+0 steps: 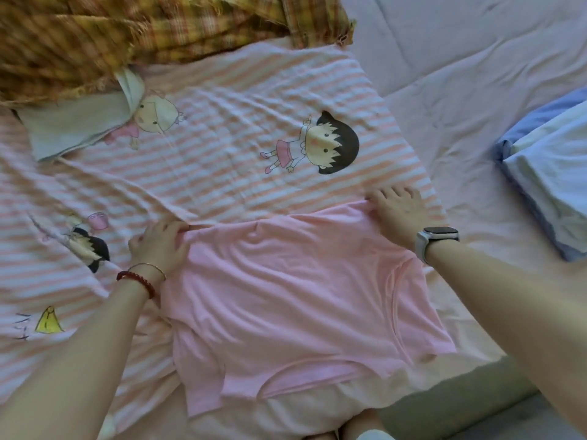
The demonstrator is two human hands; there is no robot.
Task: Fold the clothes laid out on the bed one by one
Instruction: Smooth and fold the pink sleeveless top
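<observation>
A plain pink T-shirt (286, 300) lies spread on the bed, its neckline toward me and its hem at the far side. My left hand (158, 246) grips the far left corner of the hem with curled fingers. My right hand (397, 211), with a watch on its wrist, grips the far right corner, with the cloth bunched under its fingers. The shirt lies partly on a pink-and-white striped blanket (222, 147) printed with cartoon girls.
A yellow plaid cloth (127, 30) is heaped at the far left, over a pale light-blue garment (73, 128). A folded blue and white pile (552, 166) sits at the right. The pale pink sheet (460, 74) stretches beyond. The bed's near edge runs at the lower right.
</observation>
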